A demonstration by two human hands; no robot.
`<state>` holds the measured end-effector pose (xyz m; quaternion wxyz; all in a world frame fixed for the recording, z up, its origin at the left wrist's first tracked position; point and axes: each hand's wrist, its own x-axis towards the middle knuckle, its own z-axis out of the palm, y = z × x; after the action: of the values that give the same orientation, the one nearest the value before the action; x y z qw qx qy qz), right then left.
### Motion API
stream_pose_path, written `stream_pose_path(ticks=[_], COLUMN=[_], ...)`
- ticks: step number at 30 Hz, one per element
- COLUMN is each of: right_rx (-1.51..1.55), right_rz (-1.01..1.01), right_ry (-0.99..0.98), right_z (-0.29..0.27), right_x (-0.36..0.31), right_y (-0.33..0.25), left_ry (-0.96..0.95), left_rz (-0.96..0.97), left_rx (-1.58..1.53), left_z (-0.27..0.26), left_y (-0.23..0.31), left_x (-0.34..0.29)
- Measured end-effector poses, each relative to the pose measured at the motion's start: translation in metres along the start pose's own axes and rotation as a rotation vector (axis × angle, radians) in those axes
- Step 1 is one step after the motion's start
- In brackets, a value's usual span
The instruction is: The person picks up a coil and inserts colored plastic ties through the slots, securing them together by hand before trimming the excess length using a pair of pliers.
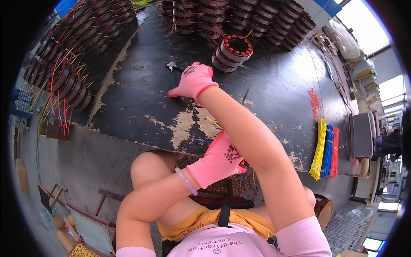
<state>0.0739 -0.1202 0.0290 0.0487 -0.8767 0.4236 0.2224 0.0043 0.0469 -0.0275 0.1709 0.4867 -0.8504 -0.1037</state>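
Right hand reaching for green-handled pliers on a worn black workbench

The right hand (193,81), pink-gloved, is closing its fingers on the pliers (173,73) just left of a lone wound stator (232,52); the left hand (218,160) is resting at the workbench (141,103) edge, whether its fingers grip anything cannot be told.

Green-handled pliers (173,77) lie on the dark worktop in the upper middle of the frame, metal jaws pointing up-left, handles partly hidden under a pink glove, apparently flat on the surface.
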Motion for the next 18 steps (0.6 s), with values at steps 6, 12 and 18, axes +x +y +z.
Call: stream_pose_path(ticks=[6,12,18], right_rx=[0.576,2.089,2.260], right_rz=[-0.105,-0.330,-0.082], right_ry=[0.013,-0.278,-0.120], right_z=[0.005,0.062,0.146], right_x=[-0.003,-0.139,-0.269], right_y=[0.039,0.150,0.207], left_ry=[-0.045,0.022,0.019], left_rz=[0.013,0.034,-0.057], left_rx=[-0.009,0.087,0.019], left_z=[-0.021,-0.018,-0.038], left_y=[-0.002,-0.008,-0.029], left_x=[0.009,0.017,0.028])
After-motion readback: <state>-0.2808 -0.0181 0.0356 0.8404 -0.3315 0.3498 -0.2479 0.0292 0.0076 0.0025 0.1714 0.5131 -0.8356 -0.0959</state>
